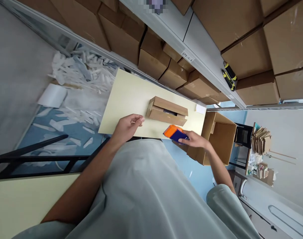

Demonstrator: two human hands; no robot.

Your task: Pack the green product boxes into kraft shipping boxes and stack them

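My right hand (194, 139) grips an orange and dark blue block-like thing (177, 133) just past the near edge of the pale yellow table (127, 89). Its exact kind I cannot make out. My left hand (127, 127) hovers over the table's near left part, fingers loosely curled, the thumb a little apart from them. Nothing shows in it. Beyond both hands, a long brown cardboard box (167, 114) lies on the table. Its top flaps stand partly raised, leaving a narrow gap with something dark inside.
Shelves of cardboard boxes (153, 54) line the far side. Two black and yellow cutters (228, 78) lie on the upper shelf. A large open carton (221, 137) stands at right. White scraps (79, 73) and a white roll (53, 95) are at left, near a black metal frame (41, 158).
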